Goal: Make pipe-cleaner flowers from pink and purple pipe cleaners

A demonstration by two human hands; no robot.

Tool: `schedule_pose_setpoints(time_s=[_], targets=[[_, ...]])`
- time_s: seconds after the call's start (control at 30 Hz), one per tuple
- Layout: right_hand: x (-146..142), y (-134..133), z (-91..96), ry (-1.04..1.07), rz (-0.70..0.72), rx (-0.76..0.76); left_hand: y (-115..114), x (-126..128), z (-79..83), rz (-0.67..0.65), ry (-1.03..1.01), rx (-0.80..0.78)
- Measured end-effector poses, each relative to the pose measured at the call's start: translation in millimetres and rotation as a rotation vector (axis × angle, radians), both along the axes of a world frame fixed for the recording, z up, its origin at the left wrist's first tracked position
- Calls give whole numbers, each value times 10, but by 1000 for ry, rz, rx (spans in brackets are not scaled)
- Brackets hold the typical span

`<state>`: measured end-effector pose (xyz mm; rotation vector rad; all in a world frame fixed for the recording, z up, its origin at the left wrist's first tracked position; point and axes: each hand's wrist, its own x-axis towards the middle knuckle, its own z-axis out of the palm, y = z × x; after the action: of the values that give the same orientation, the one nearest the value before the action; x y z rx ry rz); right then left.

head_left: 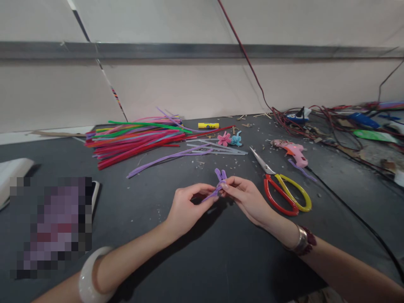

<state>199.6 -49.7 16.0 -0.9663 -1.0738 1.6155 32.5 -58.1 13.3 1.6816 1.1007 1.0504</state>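
Observation:
Between my two hands is a purple pipe cleaner, bent into small upright loops at its top with a tail trailing to the lower left. My left hand pinches it from the left between thumb and fingers. From the right, my right hand grips the base of the loops. Fingertips of both hands nearly meet and hide part of the twist. Just beyond lie a pink pipe-cleaner flower and a blue one. Scissors with one red and one yellow handle rest right of my right hand.
A pile of coloured pipe cleaners lies at the back left, with loose purple stems and clear glue sticks nearby. A yellow tube sits behind. To the right are a pink glue gun, its black cord and tangled red wires.

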Motion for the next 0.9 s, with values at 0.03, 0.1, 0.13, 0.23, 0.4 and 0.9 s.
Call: schedule_pose_setpoints(time_s=[0.03,0.1,0.13,0.23,0.4,0.9], targets=[[0,0,5,4,-5,-2,-6,-2,3,18,41,61],[0,0,14,5,-8,-8,-16,-4,21,48,96,186],[0,-1,16,4,-8,-11,-21,-3,34,56,109,231],[-2,-5,14,3,-1,-7,-31,3,75,64,94,248],[-2,-8,5,4,7,13,15,-4,89,-2,-113,-145],[15,-64,104,116,181,46,121,-87,49,-432,-612,-1109]])
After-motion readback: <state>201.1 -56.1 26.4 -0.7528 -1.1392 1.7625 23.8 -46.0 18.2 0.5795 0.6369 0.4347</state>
